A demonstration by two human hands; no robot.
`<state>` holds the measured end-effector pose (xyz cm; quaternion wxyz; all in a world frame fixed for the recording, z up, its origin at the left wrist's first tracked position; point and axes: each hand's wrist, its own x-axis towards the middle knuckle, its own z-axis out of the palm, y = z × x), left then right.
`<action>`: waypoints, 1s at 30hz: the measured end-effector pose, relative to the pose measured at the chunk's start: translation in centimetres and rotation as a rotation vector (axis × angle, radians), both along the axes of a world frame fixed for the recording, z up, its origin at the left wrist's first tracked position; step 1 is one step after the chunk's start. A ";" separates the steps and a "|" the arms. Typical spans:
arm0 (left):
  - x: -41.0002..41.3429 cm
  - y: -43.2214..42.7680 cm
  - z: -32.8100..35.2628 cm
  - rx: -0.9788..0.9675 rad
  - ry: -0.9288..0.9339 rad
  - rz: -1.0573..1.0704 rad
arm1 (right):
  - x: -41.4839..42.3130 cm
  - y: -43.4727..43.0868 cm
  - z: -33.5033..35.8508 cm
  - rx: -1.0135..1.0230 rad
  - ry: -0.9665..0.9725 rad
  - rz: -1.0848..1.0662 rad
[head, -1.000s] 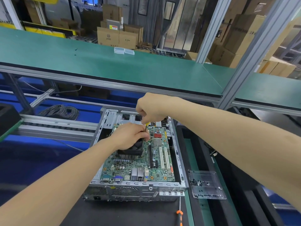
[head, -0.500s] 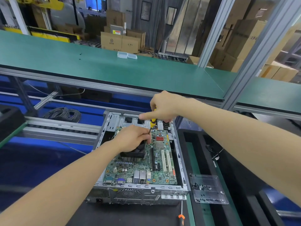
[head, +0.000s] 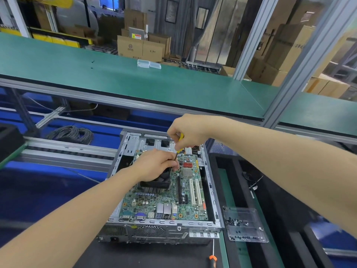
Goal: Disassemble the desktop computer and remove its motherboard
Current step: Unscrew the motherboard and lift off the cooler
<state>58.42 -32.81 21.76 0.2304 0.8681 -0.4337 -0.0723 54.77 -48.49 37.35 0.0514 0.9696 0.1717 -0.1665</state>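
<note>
- Right hand (head: 190, 130): fingers curled tight round the yellow handle of the screwdriver (head: 181, 136); tool near upright, tilted slightly.
- Left hand (head: 156, 164): fingers (head: 174, 167) curled, pinching the shaft low down near the tip; palm resting on the cooler (head: 154, 185).
- Tip down at the motherboard (head: 166, 200), just right of the cooler and left of the red connectors; exact contact spot hidden by the left fingers, cannot tell which screw.
- Motherboard seated in the open case (head: 164, 222), directly under both sets of fingers; runs from the fingers back toward the camera, I/O ports at the near edge.
- White slots on the board just right of and nearer than the left fingers.
- Case lying flat on the black worktop (head: 154, 256).
- Clear tray (head: 245, 211) with small dark screws: right of and well nearer than the fingers, just beside the case.
- Orange driver (head: 213, 258): lying on the worktop at the case's near right corner, well apart from both hands.
- Cable coil (head: 70, 133): far left of the fingers, on the lower level behind the rails.
- Green shelf (head: 135, 80): above and beyond the fingers; two clear boxes (head: 148, 64) on it, cartons (head: 140, 48) behind.
</note>
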 end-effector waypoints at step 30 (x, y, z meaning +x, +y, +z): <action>0.4 -0.1 -0.5 -0.014 0.067 -0.013 | 1.1 2.2 -0.4 -0.401 -0.127 0.465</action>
